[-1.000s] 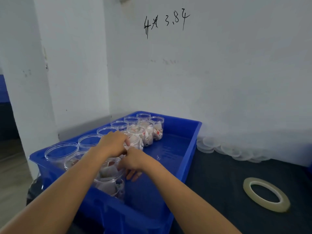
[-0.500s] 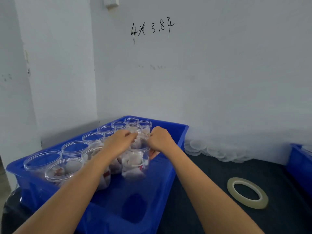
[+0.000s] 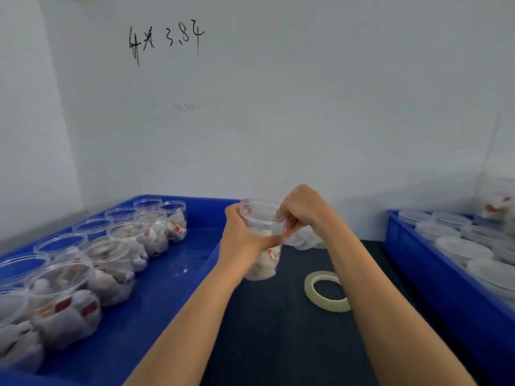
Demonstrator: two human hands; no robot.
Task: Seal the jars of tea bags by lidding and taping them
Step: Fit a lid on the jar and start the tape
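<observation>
A clear plastic jar (image 3: 263, 224) of white tea bags with red tags is held in the air over the dark table, just right of the left crate's wall. My left hand (image 3: 242, 240) grips its side. My right hand (image 3: 302, 210) pinches its open rim from the right. The jar has no lid. A roll of clear tape (image 3: 326, 291) lies flat on the table below my right forearm. Loose clear lids (image 3: 308, 240) sit in a pile against the wall, partly hidden behind the jar.
The left blue crate (image 3: 178, 277) holds several open jars of tea bags (image 3: 111, 263) in two rows. A second blue crate (image 3: 434, 274) at the right holds several lidded jars (image 3: 462, 249). White walls close the back and left. A dark mat (image 3: 278, 330) lies between the crates.
Both hands lifted one jar out of the left crate and carried it right, over the table. The camera has turned right, bringing the second crate into view.
</observation>
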